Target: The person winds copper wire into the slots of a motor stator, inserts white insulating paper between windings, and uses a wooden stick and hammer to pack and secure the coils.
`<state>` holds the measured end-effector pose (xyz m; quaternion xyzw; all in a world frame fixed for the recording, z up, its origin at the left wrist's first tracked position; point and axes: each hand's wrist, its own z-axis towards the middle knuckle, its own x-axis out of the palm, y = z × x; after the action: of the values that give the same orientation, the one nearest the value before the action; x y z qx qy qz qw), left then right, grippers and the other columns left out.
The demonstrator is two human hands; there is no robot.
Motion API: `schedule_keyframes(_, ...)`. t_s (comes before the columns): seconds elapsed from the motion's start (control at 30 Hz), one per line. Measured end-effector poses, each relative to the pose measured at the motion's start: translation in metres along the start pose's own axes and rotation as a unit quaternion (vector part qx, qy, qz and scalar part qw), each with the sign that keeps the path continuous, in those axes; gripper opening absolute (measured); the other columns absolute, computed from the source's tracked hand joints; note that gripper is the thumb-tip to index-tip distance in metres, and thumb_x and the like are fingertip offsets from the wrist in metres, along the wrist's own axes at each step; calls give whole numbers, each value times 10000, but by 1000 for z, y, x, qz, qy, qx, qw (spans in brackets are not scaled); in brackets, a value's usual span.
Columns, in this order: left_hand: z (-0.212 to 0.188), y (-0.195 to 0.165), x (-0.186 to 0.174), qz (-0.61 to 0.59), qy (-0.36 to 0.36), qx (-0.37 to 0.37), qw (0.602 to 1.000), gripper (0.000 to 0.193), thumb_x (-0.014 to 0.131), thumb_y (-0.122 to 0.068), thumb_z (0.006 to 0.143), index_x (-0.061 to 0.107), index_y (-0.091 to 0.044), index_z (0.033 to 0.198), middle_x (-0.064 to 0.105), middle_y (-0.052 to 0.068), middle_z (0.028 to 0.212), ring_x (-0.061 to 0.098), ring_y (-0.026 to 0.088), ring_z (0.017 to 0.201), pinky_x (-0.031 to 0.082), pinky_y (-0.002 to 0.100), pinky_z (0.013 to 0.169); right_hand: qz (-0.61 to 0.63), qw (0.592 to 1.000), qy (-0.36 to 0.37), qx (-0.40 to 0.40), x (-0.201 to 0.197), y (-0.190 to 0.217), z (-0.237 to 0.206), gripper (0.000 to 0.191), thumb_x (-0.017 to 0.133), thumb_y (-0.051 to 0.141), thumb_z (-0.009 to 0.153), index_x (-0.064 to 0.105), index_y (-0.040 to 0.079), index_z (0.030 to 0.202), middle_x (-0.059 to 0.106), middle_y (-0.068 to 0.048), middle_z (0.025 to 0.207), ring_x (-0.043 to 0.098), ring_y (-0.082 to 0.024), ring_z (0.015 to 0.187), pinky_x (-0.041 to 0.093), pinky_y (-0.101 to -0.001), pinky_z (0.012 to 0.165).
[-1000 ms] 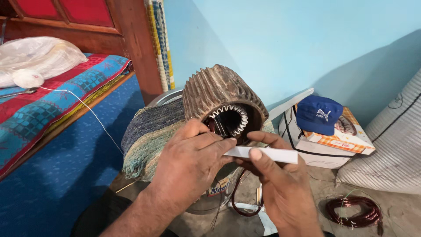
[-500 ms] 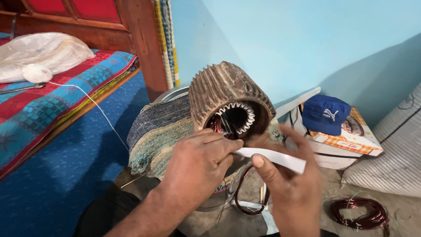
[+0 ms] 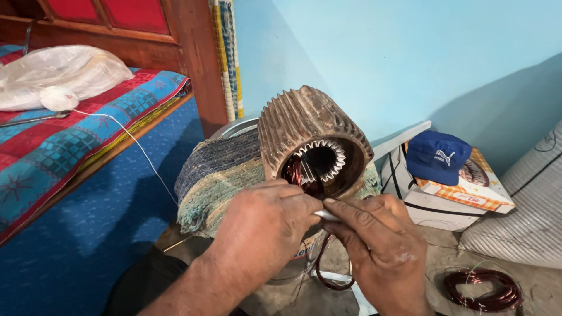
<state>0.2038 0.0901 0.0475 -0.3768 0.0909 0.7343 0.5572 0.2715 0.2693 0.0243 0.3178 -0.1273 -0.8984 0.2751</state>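
Between the fingertips of both hands, head view, a narrow white strip (image 3: pixel 325 215) is pinched just below the open mouth of a ribbed motor stator housing (image 3: pixel 304 126). Left hand (image 3: pixel 266 225): fingers curled together, thumb and forefinger closed on the strip's near end. Right hand (image 3: pixel 380 246): fingers pressed together on the same strip from the other side.

Progress, as a judgement: white slot liners (image 3: pixel 336 158) already ring the bore beyond the fingertips, and reddish copper winding (image 3: pixel 295 172) sits in part of it; the remaining slots appear unfilled, so the work is partway.

Surroundings: the housing rests on a folded woven cloth (image 3: pixel 216 175) left of the fingers. A copper wire coil (image 3: pixel 480 289) lies on the floor well right of them. A blue cap (image 3: pixel 436 155) on a box (image 3: pixel 468 196) stands beyond the right hand. Loose wire loop (image 3: pixel 331 275) hanging under the fingers may snag.
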Motion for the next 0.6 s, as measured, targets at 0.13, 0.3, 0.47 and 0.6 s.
schedule_keyframes(0.13, -2, -2, 0, 26, 28, -28, 999, 74, 741, -149, 790, 702, -97, 828, 681, 47, 759, 686, 277, 801, 564, 435, 690, -12, 1000, -16, -2, 5, 1, -1, 381, 855, 11, 699, 789, 121, 1058, 748, -23, 835, 656, -166, 755, 553, -295, 652)
schedule_keyframes(0.3, 0, -5, -6, 20, 30, -24, 999, 68, 728, -163, 829, 709, -100, 843, 687, 51, 777, 686, 276, 800, 566, 432, 706, -7, 1000, -14, -19, 5, 3, 4, 325, 840, 12, 718, 782, 109, 1023, 744, -36, 838, 660, -184, 755, 545, -311, 662)
schedule_keyframes(0.47, 4, -4, -27, 20, -1, 0, 1000, 194, 741, -214, 821, 754, -84, 964, 732, 43, 869, 686, 270, 873, 566, 408, 764, -21, 1000, 11, 8, -13, 0, 6, 403, 870, 60, 681, 783, 79, 1073, 766, -73, 906, 708, -193, 804, 564, -317, 672)
schedule_keyframes(0.6, 1, -15, -24, 27, -10, 81, 996, 345, 725, -223, 806, 737, -21, 1085, 727, 73, 939, 670, 280, 923, 547, 436, 827, 13, 1000, 6, 7, -13, -2, 0, 382, 843, 34, 695, 770, 68, 1069, 787, -55, 946, 733, -172, 841, 592, -295, 708)
